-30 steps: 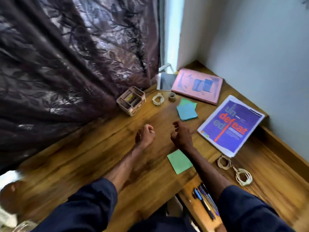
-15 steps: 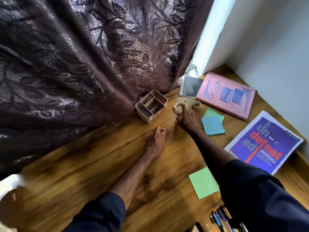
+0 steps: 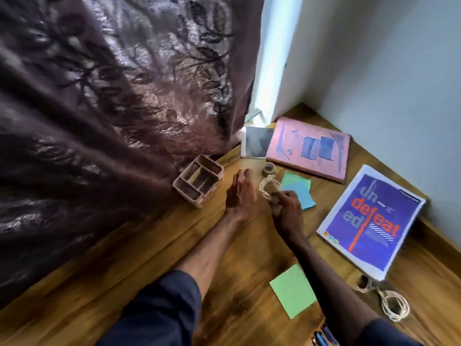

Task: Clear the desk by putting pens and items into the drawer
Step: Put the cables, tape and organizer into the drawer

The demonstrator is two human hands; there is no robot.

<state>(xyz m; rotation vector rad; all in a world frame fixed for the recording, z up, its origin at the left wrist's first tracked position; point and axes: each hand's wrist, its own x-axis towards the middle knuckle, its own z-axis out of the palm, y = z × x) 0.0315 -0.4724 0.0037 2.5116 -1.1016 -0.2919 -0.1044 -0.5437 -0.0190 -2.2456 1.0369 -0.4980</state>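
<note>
Right hand (image 3: 287,211) pinches string coil (image 3: 269,187), fingers (image 3: 276,196) curled. Coil between left hand (image 3: 240,193) and blue notes (image 3: 303,197). Left hand flat on tabletop (image 3: 149,258), fingers straight, holding nothing, beside organizer (image 3: 198,183). Pens (image 3: 323,338) at bottom edge.

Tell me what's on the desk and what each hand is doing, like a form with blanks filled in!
right hand: pinches the string coil
left hand: fingers straight, holding nothing, between box and string coil
box: pink, with compartments, by the curtain
notes: blue and green stack by right hand; one green note nearer the person
books: purple magazine, pink book, small notebook
second coil: near the magazine's lower corner
pens: bottom edge, mostly cut off
</note>
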